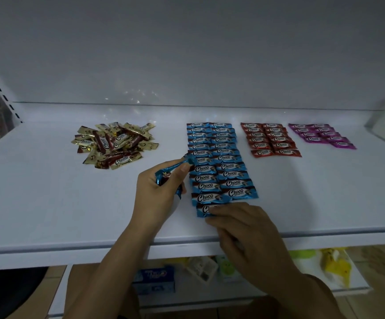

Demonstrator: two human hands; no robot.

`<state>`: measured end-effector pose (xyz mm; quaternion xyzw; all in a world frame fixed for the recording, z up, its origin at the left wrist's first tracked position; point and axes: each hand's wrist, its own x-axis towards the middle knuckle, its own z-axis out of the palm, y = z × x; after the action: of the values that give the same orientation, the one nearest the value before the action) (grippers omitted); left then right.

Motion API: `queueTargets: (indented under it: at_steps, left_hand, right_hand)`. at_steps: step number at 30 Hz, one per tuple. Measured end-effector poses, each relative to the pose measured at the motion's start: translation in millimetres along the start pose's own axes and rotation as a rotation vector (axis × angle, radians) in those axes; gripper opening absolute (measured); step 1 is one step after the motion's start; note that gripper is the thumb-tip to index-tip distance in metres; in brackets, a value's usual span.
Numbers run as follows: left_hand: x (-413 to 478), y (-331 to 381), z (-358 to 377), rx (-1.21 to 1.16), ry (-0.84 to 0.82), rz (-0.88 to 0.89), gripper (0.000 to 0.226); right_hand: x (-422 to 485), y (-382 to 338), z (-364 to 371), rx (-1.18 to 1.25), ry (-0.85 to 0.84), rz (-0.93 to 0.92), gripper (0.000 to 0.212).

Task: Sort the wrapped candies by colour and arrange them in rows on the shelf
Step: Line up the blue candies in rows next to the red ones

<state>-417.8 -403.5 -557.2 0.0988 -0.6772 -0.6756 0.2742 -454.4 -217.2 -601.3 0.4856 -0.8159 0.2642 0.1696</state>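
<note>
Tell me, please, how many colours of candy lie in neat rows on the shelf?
3: blue rows centre, red rows right of them, purple rows farthest right; the gold pile is loose.

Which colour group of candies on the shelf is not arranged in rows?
The gold candies, far left: they lie in a loose heap; blue candies, red candies and purple candies lie in double rows.

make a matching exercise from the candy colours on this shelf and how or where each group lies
Things:
1. gold candies
2. blue candies
3. red candies
4. purple candies

Places:
a. farthest right, in rows
b. loose pile on the left
c. rows between blue and purple
d. longest rows, reaching nearest the front edge of the shelf

Pairs: 1-b, 2-d, 3-c, 4-a
</note>
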Motion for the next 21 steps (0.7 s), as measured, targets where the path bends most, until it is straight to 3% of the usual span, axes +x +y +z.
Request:
queueTargets:
  at_steps: [5, 8, 11, 13, 17, 21]
  left_hand:
    - [-10.6, 17.5, 3.4, -0.155, -0.005, -0.112, 0.018]
    - [-22.9, 32.0, 8.0, -0.380, -0.108, -0.241, 0.032]
    - [-35.7, 36.8, 17.5, -0.293, -0.238, -0.252, 0.044]
    - [-41.1, 35.1, 23.3, -0.213, -0.264, -0.212, 0.035]
    - [-55.0, 29.1, 25.7, -0.180, -0.248, -0.189, 0.022]
    - [-68.8, 23.2, 31.1, -0.192, -0.169, -0.243, 0.037]
  right_hand:
    - [-0.8, -2.0, 2.2, 0.116, 0.107, 0.028, 0.029]
    - [11.8, -18.6, -15.5, 0.500, 0.232, 0.303, 0.030]
    - [29.8, -32.3, -33.3, 0.827, 0.248, 0.464, 0.024]
    - [34.9, -38.6, -40.2, 0.934, 0.275, 0.515, 0.019]
    - [24.8, -44.9, -35.1, 0.969, 0.335, 0.584, 0.016]
    - [10.9, -46.4, -26.2, 0.986, 0.421, 0.732, 0.016]
